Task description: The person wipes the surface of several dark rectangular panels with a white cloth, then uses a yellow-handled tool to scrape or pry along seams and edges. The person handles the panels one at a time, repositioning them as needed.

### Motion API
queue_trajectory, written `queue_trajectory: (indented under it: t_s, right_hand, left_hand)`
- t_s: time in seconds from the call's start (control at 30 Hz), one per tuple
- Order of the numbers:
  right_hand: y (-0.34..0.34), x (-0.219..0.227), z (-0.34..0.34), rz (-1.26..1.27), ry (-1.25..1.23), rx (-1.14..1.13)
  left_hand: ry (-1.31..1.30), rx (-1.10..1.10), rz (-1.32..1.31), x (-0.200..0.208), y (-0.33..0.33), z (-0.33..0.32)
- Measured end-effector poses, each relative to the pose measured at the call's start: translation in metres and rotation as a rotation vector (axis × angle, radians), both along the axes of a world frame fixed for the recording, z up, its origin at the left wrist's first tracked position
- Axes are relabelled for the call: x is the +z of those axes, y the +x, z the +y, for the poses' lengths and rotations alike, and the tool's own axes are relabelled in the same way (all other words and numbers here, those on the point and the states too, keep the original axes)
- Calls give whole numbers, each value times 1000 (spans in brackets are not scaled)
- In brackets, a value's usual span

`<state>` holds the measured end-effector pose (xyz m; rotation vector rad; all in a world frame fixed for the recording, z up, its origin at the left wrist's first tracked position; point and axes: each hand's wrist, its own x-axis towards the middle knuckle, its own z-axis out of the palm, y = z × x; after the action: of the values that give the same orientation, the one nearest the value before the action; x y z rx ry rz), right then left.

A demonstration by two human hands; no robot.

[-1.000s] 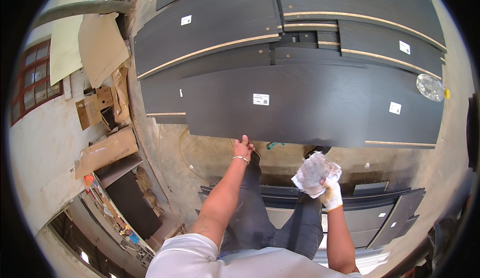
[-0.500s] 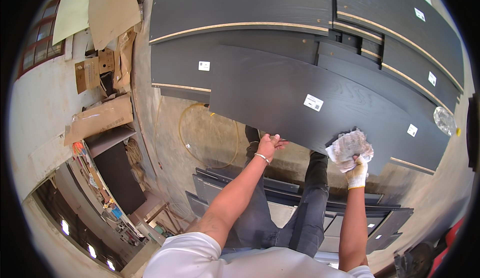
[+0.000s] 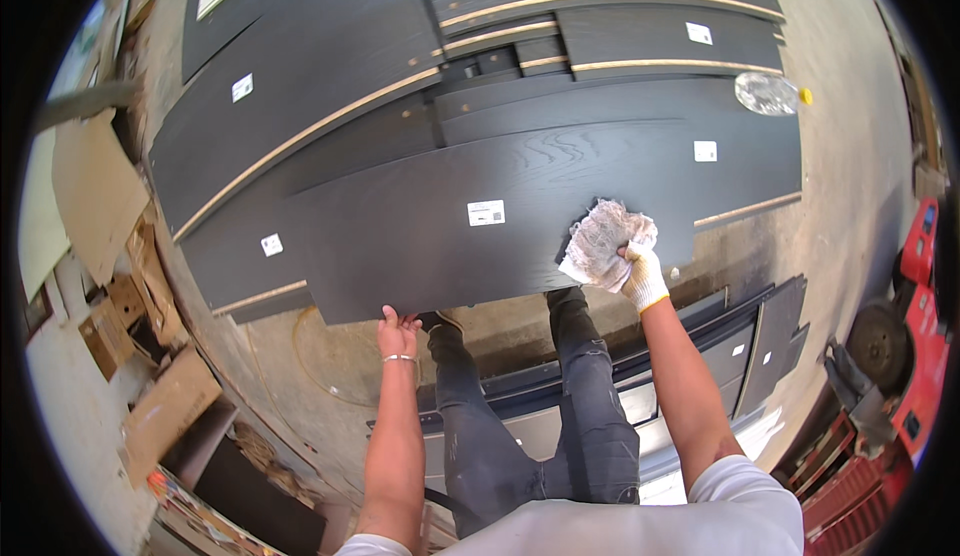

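Note:
A long black wood-grain panel [image 3: 420,241] with a white label lies in front of me, on top of other dark boards. My left hand [image 3: 399,336], bare with a bracelet at the wrist, is palm up at the panel's near edge. Its thumb shows at the edge and its other fingers are partly hidden, so it seems to pinch the board there. In a white knitted glove, my right hand [image 3: 645,278] is closed on a crumpled, grey-stained white rag [image 3: 605,241]. The rag presses on the panel's top near its right end.
More black boards [image 3: 330,46] with pale raw edges are stacked beyond. A clear plastic bottle [image 3: 768,94] with a yellow cap lies at the right. Dark panels [image 3: 775,331] stand behind my legs. Cardboard [image 3: 170,411] leans along the left; a red machine [image 3: 915,326] stands at the right.
My view has swung to the right. My left hand has shifted left along the panel's near edge, close to its left corner. The rag stays in my right hand, on the panel.

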<state>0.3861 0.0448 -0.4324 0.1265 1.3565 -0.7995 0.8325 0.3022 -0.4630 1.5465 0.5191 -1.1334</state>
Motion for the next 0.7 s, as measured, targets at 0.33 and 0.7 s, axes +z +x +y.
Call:
queue_trajectory:
  t_s: [0.33,0.7]
  right_hand:
    - [-54,14,-53,-6,-34,-143]
    - [-92,5,-65,-22,-19,-214]
  left_hand:
    - [86,-305,180,18,-64,-53]
    - [173,-420,230,32,-76,-93]
